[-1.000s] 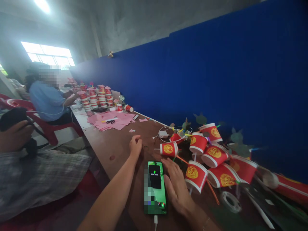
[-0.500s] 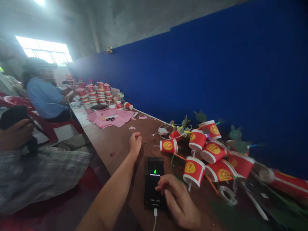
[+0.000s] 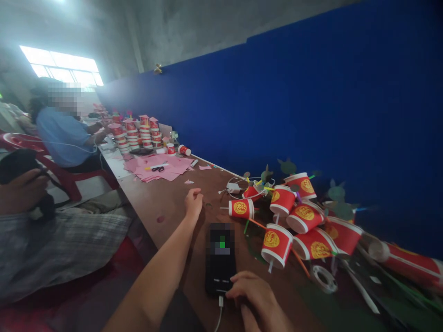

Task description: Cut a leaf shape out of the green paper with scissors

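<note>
A black smartphone point(image 3: 220, 265) lies on the brown table with its screen lit, showing a green mark. A white charging cable point(image 3: 220, 308) is plugged into its lower end. My right hand point(image 3: 258, 297) is at the phone's lower right corner, fingers bent and apart, with fingertips at the screen's edge; it holds nothing. My left hand point(image 3: 194, 204) rests on the table beyond the phone, its fingers loosely curled in, with nothing visible in them. Right of the phone, a red paper cup point(image 3: 277, 244) with a gold emblem stands tilted on a straw.
Several more red cups point(image 3: 306, 216) with straws and grey cutouts crowd the right side. A tape roll point(image 3: 324, 278) lies near them. Farther off are pink paper sheets point(image 3: 161, 168), scissors point(image 3: 158, 169) and cup stacks point(image 3: 145, 131). A blue panel point(image 3: 311, 101) borders the table. People sit at left.
My right hand has drawn back from the middle of the phone's screen to its lower right corner. My left hand stays in place. The view has shifted slightly.
</note>
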`<state>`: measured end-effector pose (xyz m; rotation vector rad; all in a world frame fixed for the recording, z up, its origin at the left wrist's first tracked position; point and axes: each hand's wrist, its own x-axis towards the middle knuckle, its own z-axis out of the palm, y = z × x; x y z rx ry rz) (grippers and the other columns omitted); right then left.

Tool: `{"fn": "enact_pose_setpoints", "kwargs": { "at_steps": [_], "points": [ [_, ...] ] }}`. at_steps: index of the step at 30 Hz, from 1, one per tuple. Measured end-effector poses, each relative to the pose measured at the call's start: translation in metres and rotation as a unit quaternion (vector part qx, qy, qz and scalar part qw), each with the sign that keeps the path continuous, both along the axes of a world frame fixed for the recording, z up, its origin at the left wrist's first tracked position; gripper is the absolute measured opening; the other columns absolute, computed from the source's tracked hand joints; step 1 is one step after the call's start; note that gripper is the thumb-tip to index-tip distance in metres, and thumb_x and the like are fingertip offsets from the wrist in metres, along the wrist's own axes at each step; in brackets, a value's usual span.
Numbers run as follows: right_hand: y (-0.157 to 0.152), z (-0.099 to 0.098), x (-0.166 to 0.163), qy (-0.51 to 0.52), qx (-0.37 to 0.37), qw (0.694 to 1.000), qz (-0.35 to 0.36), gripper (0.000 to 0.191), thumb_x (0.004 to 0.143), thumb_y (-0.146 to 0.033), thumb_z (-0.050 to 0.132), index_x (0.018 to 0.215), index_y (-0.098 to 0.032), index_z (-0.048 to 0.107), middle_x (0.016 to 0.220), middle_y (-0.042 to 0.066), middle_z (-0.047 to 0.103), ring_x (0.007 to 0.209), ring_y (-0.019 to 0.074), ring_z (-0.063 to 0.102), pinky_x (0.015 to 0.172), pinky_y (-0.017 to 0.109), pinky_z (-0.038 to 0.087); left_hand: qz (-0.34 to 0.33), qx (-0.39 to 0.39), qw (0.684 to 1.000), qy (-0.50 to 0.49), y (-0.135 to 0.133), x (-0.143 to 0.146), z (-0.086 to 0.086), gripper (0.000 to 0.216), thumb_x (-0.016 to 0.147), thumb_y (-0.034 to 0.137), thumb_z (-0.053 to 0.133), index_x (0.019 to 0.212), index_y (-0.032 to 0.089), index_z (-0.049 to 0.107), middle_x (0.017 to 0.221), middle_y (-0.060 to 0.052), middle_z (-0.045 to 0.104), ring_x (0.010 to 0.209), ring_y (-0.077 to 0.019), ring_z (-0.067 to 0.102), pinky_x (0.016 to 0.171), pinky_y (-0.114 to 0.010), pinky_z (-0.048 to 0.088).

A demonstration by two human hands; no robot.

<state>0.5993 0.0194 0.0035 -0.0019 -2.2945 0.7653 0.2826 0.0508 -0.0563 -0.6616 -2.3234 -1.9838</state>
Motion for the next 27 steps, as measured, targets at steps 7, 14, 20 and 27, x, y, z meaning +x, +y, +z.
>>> {"fn": "enact_pose_setpoints", "kwargs": {
  "at_steps": [7, 14, 20, 27],
  "points": [
    [0.005, 0.011, -0.002, -0.057, 0.007, 0.998, 0.037, 0.026, 0.074, -0.005, 0.041, 0.091, -0.02, 0.054, 0.084, 0.005, 0.062, 0.081, 0.0155, 0.062, 0.072, 0.024, 0.052, 0.004, -0.001, 1.0, 0.002, -0.002, 0.002, 0.002, 0.022, 0.089, 0.031, 0.054, 0.099, 0.013, 0.059, 0.093, -0.005, 0.062, 0.082, -0.0161, 0.06, 0.077, -0.037, 0.05],
    [0.01, 0.013, -0.003, -0.079, 0.0, 0.997, 0.021, 0.023, 0.08, -0.008, 0.039, 0.097, -0.02, 0.051, 0.085, 0.005, 0.061, 0.082, 0.0161, 0.06, 0.074, 0.027, 0.051, 0.005, -0.002, 1.0, 0.0, -0.001, 0.001, 0.002, 0.021, 0.088, 0.031, 0.054, 0.099, 0.013, 0.059, 0.093, -0.004, 0.062, 0.082, -0.016, 0.06, 0.076, -0.037, 0.05],
    [0.015, 0.002, -0.002, -0.045, 0.038, 0.998, 0.014, 0.029, 0.081, -0.008, 0.041, 0.106, -0.021, 0.047, 0.095, 0.006, 0.06, 0.097, 0.0177, 0.058, 0.082, 0.029, 0.05, 0.003, 0.002, 1.0, 0.001, -0.002, 0.0, 0.001, 0.022, 0.089, 0.031, 0.054, 0.099, 0.013, 0.059, 0.091, -0.004, 0.062, 0.079, -0.0154, 0.061, 0.076, -0.036, 0.051],
    [0.022, -0.009, -0.01, -0.073, 0.102, 0.991, -0.037, 0.036, 0.085, -0.022, 0.05, 0.12, -0.019, 0.045, 0.128, 0.013, 0.045, 0.125, 0.026, 0.039, 0.096, 0.043, 0.044, 0.002, -0.003, 1.0, 0.003, 0.0, -0.003, -0.002, 0.022, 0.089, 0.031, 0.054, 0.099, 0.013, 0.059, 0.091, -0.004, 0.062, 0.08, -0.0155, 0.061, 0.076, -0.036, 0.051]
  ]
}}
